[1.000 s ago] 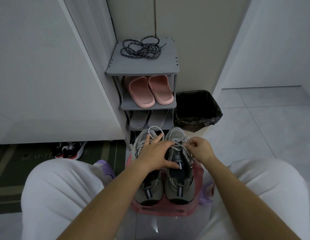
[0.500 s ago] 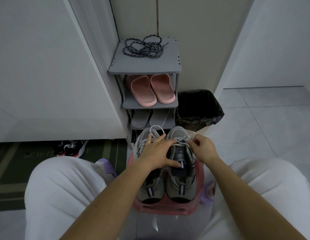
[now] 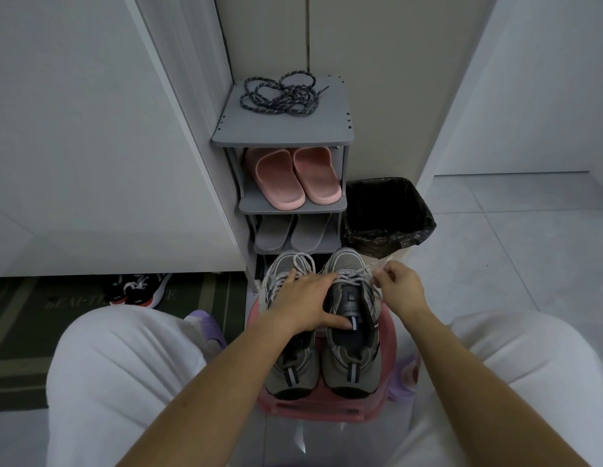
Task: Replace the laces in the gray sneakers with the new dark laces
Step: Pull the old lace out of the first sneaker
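While our left hand (image 3: 305,301) lies spread across the gray sneakers (image 3: 290,365), fingers nearly straight and pressing down and thumb resting on the tongue of the right-hand sneaker (image 3: 352,362), our right hand (image 3: 399,286) pinches the end of the old light lace (image 3: 357,274) between thumb and fingertips, just off that shoe's outer side. Both sneakers stand side by side on the pink stool (image 3: 327,407) between our knees, toes toward the shoe rack (image 3: 283,133). The new dark laces (image 3: 280,97) lie in a loose tangle on its top shelf, well apart from our hands.

We judge this to be the opening step: undoing the bow on the right-hand sneaker (the other still shows its lace loops). Next we need a steady outward pull until the knot gives. Then we must work the lace out eyelet by eyelet while the left hand keeps the shoe from sliding on the stool.

Against the picture from a second ago, our right hand has moved outward from the bow, and the lace now runs in a taut line from the knot to our fingers. The left hand has barely shifted.
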Demonstrator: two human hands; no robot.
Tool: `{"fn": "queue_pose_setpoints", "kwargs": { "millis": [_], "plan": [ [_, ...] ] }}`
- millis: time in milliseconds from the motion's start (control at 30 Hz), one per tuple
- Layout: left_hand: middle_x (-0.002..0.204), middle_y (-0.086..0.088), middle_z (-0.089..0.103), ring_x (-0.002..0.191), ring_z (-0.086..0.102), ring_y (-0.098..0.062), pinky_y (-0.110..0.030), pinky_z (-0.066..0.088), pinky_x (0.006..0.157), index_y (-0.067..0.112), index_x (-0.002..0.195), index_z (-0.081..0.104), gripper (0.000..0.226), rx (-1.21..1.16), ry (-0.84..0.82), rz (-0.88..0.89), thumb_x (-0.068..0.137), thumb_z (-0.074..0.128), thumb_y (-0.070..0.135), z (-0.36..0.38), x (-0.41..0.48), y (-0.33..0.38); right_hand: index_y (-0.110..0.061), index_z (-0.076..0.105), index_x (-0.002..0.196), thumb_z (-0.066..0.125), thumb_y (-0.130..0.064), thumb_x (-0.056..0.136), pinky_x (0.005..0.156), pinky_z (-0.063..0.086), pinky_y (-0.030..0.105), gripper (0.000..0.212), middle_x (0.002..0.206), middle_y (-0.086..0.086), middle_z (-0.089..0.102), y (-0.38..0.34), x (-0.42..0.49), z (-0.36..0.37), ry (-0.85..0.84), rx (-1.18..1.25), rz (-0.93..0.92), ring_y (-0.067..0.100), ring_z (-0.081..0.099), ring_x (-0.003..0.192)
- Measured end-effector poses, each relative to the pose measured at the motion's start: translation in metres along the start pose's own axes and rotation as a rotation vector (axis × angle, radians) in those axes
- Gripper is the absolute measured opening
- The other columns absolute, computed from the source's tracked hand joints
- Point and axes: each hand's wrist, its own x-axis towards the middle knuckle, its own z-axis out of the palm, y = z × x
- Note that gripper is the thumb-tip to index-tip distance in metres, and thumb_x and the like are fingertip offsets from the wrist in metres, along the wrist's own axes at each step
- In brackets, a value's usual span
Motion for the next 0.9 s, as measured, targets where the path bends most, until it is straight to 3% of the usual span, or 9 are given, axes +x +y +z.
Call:
{"fn": "queue_pose_setpoints", "kwargs": {
  "millis": [133, 267, 333, 400, 533, 633, 733, 800, 900],
  "plan": [
    [0.149, -0.001, 0.038, 0.139, 0.032, -0.02, -0.046, 0.005, 0.118, 0.025, 0.148, 0.021, 0.104, 0.004, 0.007, 0.001, 0.065, 0.063, 0.073, 0.0, 0.0, 0.0, -0.003, 0.057, 0.078, 0.051, -0.015, 0.095, 0.075, 0.046, 0.034, 0.022, 0.07, 0.004, 0.06, -0.002, 0.003, -0.005, 0.107, 0.228, 0.076, 0.023, 0.056, 0.074],
    [0.146, -0.001, 0.041, 0.137, 0.032, -0.021, -0.047, 0.007, 0.118, 0.025, 0.147, 0.023, 0.103, 0.002, 0.019, 0.002, 0.065, 0.064, 0.073, 0.001, 0.001, -0.001, -0.003, 0.063, 0.074, 0.069, -0.017, 0.083, 0.074, 0.048, 0.033, 0.018, 0.075, 0.012, 0.062, 0.0, 0.0, 0.001, -0.105, 0.219, 0.138, 0.02, 0.056, 0.073],
    [0.147, -0.001, 0.04, 0.138, 0.031, -0.021, -0.047, 0.007, 0.118, 0.026, 0.147, 0.023, 0.104, 0.005, 0.021, 0.003, 0.064, 0.063, 0.074, 0.002, 0.001, -0.002, 0.001, 0.062, 0.075, 0.069, -0.019, 0.084, 0.069, 0.046, 0.031, 0.023, 0.072, 0.012, 0.06, 0.001, 0.001, 0.003, -0.113, 0.149, 0.138, 0.02, 0.053, 0.069],
    [0.147, -0.001, 0.04, 0.138, 0.031, -0.021, -0.048, 0.007, 0.118, 0.026, 0.147, 0.024, 0.103, 0.001, 0.019, 0.007, 0.064, 0.063, 0.074, 0.002, 0.001, -0.003, 0.0, 0.062, 0.077, 0.064, -0.018, 0.087, 0.068, 0.044, 0.03, 0.021, 0.072, 0.011, 0.061, 0.002, 0.003, 0.002, -0.038, 0.136, 0.13, 0.021, 0.055, 0.07],
    [0.146, -0.001, 0.04, 0.138, 0.03, -0.021, -0.047, 0.006, 0.118, 0.025, 0.146, 0.025, 0.103, 0.015, 0.017, 0.008, 0.064, 0.062, 0.075, 0.003, 0.002, -0.003, -0.002, 0.062, 0.077, 0.055, -0.013, 0.093, 0.075, 0.044, 0.03, 0.021, 0.07, 0.003, 0.062, 0.003, 0.008, -0.007, 0.176, 0.392, 0.195, 0.016, 0.057, 0.069],
    [0.147, -0.001, 0.039, 0.139, 0.029, -0.021, -0.047, 0.006, 0.118, 0.024, 0.147, 0.025, 0.104, 0.019, 0.016, 0.005, 0.064, 0.061, 0.075, 0.004, 0.002, -0.004, -0.007, 0.064, 0.065, 0.065, -0.02, 0.087, 0.069, 0.045, 0.031, 0.026, 0.07, 0.008, 0.062, 0.004, 0.006, -0.005, 0.015, 0.31, 0.213, 0.018, 0.054, 0.066],
    [0.147, -0.001, 0.039, 0.139, 0.029, -0.021, -0.047, 0.006, 0.118, 0.025, 0.146, 0.025, 0.103, 0.014, 0.02, 0.002, 0.064, 0.061, 0.075, 0.004, 0.003, -0.004, -0.012, 0.058, 0.053, 0.07, -0.02, 0.083, 0.058, 0.041, 0.026, 0.033, 0.054, 0.001, 0.053, 0.004, 0.002, 0.003, -0.1, 0.188, 0.171, 0.014, 0.046, 0.055],
    [0.147, -0.001, 0.04, 0.139, 0.029, -0.02, -0.047, 0.006, 0.117, 0.025, 0.145, 0.026, 0.102, 0.01, 0.02, 0.003, 0.064, 0.061, 0.075, 0.003, 0.002, -0.004, -0.012, 0.054, 0.053, 0.066, -0.02, 0.086, 0.054, 0.036, 0.026, 0.036, 0.053, 0.003, 0.049, 0.004, 0.003, 0.003, -0.062, 0.161, 0.153, 0.014, 0.039, 0.051],
    [0.148, -0.001, 0.039, 0.139, 0.028, -0.02, -0.047, 0.005, 0.117, 0.025, 0.146, 0.027, 0.101, 0.012, 0.011, 0.006, 0.065, 0.061, 0.075, 0.003, 0.001, -0.004, -0.002, 0.064, 0.074, 0.057, -0.019, 0.092, 0.06, 0.038, 0.03, 0.026, 0.076, 0.018, 0.061, 0.005, 0.008, -0.004, 0.181, 0.269, 0.19, 0.018, 0.044, 0.06]
  ]
}}
